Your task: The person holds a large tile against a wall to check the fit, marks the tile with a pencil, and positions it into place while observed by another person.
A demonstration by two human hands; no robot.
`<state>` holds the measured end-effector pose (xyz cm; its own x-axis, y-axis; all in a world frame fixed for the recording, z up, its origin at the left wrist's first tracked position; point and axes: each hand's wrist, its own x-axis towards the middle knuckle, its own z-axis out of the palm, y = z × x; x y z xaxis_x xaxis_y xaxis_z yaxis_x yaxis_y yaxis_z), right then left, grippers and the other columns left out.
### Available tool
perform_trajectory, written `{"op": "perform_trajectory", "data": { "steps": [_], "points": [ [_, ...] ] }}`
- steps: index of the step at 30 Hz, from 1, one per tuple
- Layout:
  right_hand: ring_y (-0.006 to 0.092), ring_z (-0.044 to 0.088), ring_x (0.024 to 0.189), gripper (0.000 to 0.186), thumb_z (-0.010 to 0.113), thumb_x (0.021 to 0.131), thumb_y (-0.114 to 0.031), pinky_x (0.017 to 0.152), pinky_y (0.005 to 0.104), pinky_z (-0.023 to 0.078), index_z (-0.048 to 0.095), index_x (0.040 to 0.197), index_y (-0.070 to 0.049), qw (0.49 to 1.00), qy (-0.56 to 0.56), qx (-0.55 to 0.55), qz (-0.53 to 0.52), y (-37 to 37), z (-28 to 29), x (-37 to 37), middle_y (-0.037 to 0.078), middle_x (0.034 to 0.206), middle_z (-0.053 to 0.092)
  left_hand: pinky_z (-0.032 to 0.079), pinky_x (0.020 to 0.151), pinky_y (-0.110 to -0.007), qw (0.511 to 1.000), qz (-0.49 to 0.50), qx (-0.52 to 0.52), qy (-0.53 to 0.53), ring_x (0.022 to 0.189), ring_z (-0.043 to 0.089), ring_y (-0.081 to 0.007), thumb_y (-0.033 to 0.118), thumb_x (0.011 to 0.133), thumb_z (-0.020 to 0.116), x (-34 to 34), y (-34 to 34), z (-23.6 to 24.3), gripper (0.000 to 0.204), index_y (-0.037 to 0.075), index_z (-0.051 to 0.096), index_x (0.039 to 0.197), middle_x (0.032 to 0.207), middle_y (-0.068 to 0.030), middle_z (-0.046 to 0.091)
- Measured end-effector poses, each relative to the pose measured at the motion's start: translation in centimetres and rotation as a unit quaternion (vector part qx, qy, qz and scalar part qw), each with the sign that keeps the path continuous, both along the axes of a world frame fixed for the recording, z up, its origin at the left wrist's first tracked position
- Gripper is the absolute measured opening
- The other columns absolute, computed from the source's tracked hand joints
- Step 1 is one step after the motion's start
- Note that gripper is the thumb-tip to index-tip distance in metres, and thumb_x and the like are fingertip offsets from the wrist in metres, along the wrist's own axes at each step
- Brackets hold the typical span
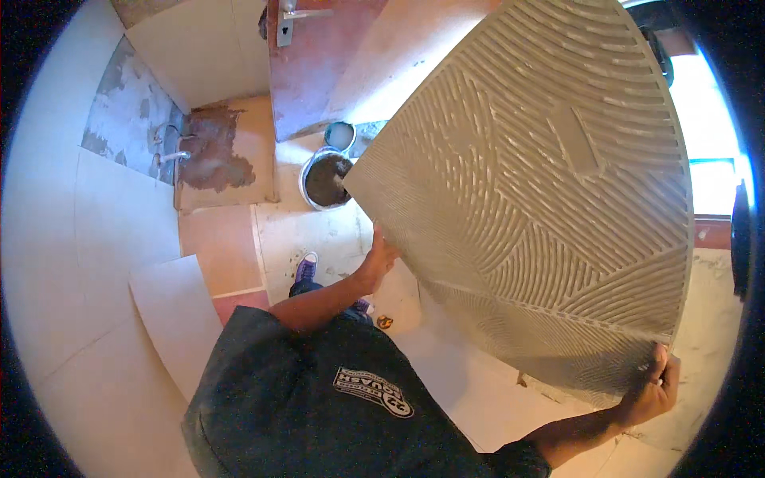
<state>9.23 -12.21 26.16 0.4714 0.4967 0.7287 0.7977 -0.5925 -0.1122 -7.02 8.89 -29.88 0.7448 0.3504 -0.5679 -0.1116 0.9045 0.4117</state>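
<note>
A large tile (510,199) is held up tilted before me, its back spread with grey adhesive combed into ridges. The ridges run in curved and straight bands, with a small rectangular smoother patch near the upper right. My left hand (378,260) is at the tile's left edge, thumb up along it, the other fingers partly hidden. At the lower right corner, my right hand (653,390) pinches the edge with its fingers bent round it. The tile hides much of the floor beyond.
A white bucket (306,193) of grey mortar stands past the tile's left corner, a smaller teal bucket (327,140) behind it. An open reddish door (319,72) is beyond. Along the left wall are a tap (177,157) and a leaning tile (171,311). A tape measure (384,322) lies near my feet.
</note>
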Motion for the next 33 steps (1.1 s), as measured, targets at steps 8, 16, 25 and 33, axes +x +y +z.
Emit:
{"op": "perform_trajectory", "data": {
  "steps": [8, 16, 25, 33],
  "points": [
    [0.0119, 0.044, 0.063, 0.037, 0.068, 0.091, -0.030, 0.058, 0.0290, 0.037, 0.059, 0.070, -0.002, 0.996, 0.004, 0.007, -0.087, -2.2, -2.1, 0.1, 0.000, 0.064, 0.051, 0.022, 0.116, -0.044, 0.993, 0.117, 0.008, 0.012, 0.142, 0.028, -0.0297, 0.081, 0.087, 0.036, -1.0, 3.3, 4.5, 0.097, 0.011, 0.024, 0.154, 0.157, -0.0128, 0.027],
    [0.0149, 0.046, 0.059, 0.035, 0.066, 0.088, -0.029, 0.055, 0.0338, 0.040, 0.058, 0.067, -0.001, 0.965, 0.176, 0.180, -0.068, -4.1, -9.0, 2.4, 0.001, 0.062, 0.052, 0.028, 0.115, -0.042, 0.932, 0.290, 0.185, -0.111, 0.136, 0.040, -0.0251, 0.057, 0.101, 0.037, -3.2, 10.3, 9.4, 0.069, 0.004, 0.036, 0.146, 0.148, -0.0099, 0.043],
    [0.0187, 0.050, 0.068, 0.041, 0.057, 0.096, -0.035, 0.062, 0.0392, 0.040, 0.060, 0.078, 0.002, 0.970, 0.239, 0.038, -0.016, -8.5, -20.7, 8.7, 0.008, 0.070, 0.057, 0.052, 0.086, -0.038, 0.894, 0.357, 0.267, 0.055, 0.098, 0.063, -0.0222, 0.049, 0.094, 0.061, -5.4, 19.3, 14.5, 0.059, -0.001, 0.054, 0.125, 0.113, -0.0126, 0.064],
    [0.0197, 0.045, 0.064, 0.047, 0.051, 0.099, -0.036, 0.058, 0.0395, 0.037, 0.058, 0.077, 0.004, 0.879, 0.448, 0.162, -0.021, -7.5, -36.8, 8.3, 0.006, 0.068, 0.055, 0.051, 0.082, -0.034, 0.817, 0.311, 0.456, 0.169, 0.094, 0.062, -0.0202, 0.045, 0.090, 0.069, -2.3, 22.0, 23.6, 0.057, -0.003, 0.059, 0.120, 0.109, -0.0118, 0.066]
  ]
}}
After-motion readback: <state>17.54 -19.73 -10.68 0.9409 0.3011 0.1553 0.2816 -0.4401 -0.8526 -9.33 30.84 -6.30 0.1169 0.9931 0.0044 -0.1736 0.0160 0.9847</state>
